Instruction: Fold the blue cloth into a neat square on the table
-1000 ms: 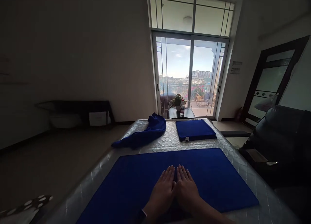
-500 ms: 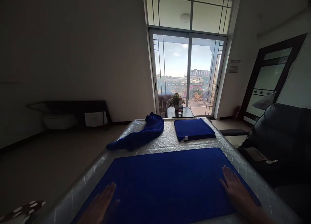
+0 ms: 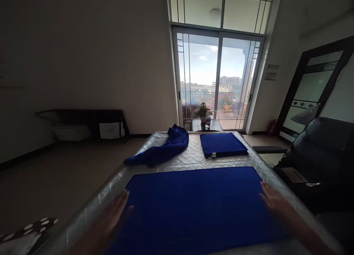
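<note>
A blue cloth [image 3: 193, 207] lies spread flat on a quilted silvery mattress [image 3: 182, 159] in front of me. At its left edge is my left hand [image 3: 114, 210], fingers stretched out and somewhat blurred. My right hand [image 3: 273, 199] rests along the right edge near the far corner, its fingers extended and the thumb apart. Neither hand grips the fabric. Beyond the spread piece, a crumpled blue cloth [image 3: 163, 148] lies on the left. To the right of that sits a neatly folded blue cloth [image 3: 224, 144] with a white tag.
A dark armchair [image 3: 326, 155] stands close to the mattress on the right. Past the far end, a small dark table [image 3: 199, 125] holds a potted plant [image 3: 203, 111] and a bottle [image 3: 208, 119]. Sliding glass doors [image 3: 219, 78] are behind it. A low dark rack [image 3: 91, 118] stands by the left wall.
Both hands have moved outward and slightly farther away, from on top of the spread cloth to its left and right edges. The view has shifted slightly.
</note>
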The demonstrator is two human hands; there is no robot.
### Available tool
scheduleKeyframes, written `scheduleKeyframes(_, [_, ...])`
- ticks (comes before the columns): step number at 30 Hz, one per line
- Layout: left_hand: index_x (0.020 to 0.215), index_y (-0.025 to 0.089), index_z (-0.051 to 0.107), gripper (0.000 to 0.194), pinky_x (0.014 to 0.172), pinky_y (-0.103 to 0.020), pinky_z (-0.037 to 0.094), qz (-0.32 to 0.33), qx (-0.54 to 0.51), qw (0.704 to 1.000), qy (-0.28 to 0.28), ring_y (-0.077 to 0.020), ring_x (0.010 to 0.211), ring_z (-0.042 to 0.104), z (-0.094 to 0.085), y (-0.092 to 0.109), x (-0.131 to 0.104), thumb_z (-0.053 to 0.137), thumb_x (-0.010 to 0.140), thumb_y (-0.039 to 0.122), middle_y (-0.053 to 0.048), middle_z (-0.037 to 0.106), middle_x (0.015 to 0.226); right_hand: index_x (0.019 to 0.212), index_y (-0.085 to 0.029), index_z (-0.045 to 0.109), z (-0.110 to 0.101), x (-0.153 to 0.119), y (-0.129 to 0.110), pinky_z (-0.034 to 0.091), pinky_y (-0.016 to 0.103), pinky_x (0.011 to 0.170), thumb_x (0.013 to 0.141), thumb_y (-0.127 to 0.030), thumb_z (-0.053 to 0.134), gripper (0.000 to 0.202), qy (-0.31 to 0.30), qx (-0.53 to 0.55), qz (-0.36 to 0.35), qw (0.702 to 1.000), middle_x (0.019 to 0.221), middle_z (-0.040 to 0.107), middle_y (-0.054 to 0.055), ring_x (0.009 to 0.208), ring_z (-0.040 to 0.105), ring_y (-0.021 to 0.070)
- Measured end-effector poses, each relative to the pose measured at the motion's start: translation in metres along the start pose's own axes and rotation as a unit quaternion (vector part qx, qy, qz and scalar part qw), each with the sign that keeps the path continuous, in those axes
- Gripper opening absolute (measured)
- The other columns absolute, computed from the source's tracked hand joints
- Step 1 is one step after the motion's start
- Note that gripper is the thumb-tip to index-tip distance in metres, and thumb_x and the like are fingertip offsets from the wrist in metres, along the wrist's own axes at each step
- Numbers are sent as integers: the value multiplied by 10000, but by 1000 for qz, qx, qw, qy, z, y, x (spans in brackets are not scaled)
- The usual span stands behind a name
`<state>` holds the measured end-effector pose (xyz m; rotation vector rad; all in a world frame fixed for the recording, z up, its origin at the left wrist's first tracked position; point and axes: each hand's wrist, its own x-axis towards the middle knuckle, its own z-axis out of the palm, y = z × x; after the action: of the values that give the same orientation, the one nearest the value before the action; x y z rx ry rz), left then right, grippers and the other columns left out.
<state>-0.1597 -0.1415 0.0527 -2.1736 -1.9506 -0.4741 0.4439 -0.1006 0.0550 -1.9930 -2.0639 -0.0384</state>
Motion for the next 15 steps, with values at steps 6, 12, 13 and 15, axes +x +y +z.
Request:
scheduleKeyframes(6, [1553,116,316,705,1252,-489,253,88,-126,978,-142,-264,1528,221,11,157,73,254,1017,571,-150,265,1641,1548,-68,321,4,27,-182,242,450,1253,1024,-481,198,679,-74,93,-178,977,1632,309,153,1526,254,253])
scheduleKeyframes(12, [1567,130,294,714,1254,-506,290,119,-173,969,-127,-289,1522,247,48,209,78,238,1009,573,-140,284,1634,1575,-208,303,54,37,-228,219,480,1250,1026,-437,236,599,-67,133,-226,963,1647,281,69,1533,217,265])
scheduleKeyframes(13, [1567,137,298,717,1254,-506,292,114,-172,970,-131,-291,1520,252,51,206,76,250,1005,580,-137,290,1633,1576,-219,301,58,37,-227,213,477,1252,1027,-452,224,602,-66,134,-225,963,1648,279,63,1536,205,260])
scheduleKeyframes(15, [1569,145,296,724,1263,-496,280,110,-168,969,-143,-287,1522,251,55,201,75,259,999,589,-127,291,1638,1580,-195,288,62,38,-224,200,472,1255,1029,-476,186,627,-72,135,-217,964,1652,261,79,1541,190,254])
